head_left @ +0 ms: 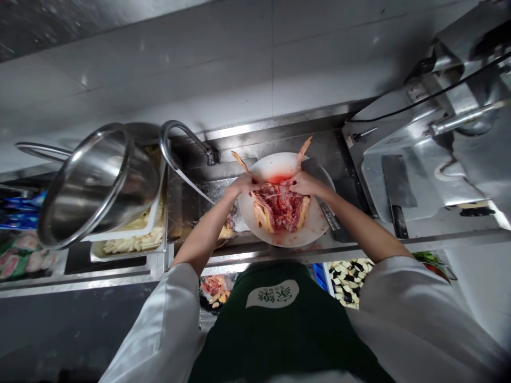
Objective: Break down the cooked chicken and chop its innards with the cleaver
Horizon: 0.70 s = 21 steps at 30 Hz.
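— What do the hands have hold of?

— A raw bird with yellow skin and a dark red inside facing up (281, 210). The left hand (241, 183) has its fingers curled in on the bird's far left part, and the right hand (306, 183) does the same at the far right. Each grip is closed on the flesh, though I can't tell where every fingertip ends.

— Where is the bird, then?

— Between the two grips and stretching from them towards the wearer, on a round white chopping board (245, 214). A slender orange-yellow limb sticks up just beyond each grip, and red liquid stains the board between them.

— Any blades about?

— A tool with a silvery metal handle (330, 215) lies near the right grip, on the near side of that forearm. Well apart to the right of that grip is a cleaver with a broad grey blade and black handle (399, 183), beside a bulky silver metal machine (475, 154).

— And left of the left grip?

— A curved steel tap (192, 134) is near, then a deep, shiny steel pot (138, 186), tilted, farther off.

— Nearer the wearer than both grips?

— A dark green cloth apron (279, 335) with a white leaf-shaped print.
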Each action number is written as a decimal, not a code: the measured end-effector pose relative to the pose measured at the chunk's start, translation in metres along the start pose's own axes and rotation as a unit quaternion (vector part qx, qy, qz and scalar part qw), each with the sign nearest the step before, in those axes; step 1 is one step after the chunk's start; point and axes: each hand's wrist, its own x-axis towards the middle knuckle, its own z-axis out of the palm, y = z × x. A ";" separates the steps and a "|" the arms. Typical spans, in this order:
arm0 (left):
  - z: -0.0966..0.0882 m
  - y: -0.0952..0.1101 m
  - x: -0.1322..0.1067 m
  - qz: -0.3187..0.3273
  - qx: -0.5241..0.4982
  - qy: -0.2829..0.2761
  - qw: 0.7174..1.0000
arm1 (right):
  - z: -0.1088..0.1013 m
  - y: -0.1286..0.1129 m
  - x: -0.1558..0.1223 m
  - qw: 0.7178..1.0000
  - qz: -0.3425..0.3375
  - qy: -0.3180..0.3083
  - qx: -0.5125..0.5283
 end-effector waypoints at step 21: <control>-0.005 -0.016 0.015 -0.056 0.252 0.077 0.963 | -0.063 -0.024 -0.035 0.912 0.019 0.168 0.374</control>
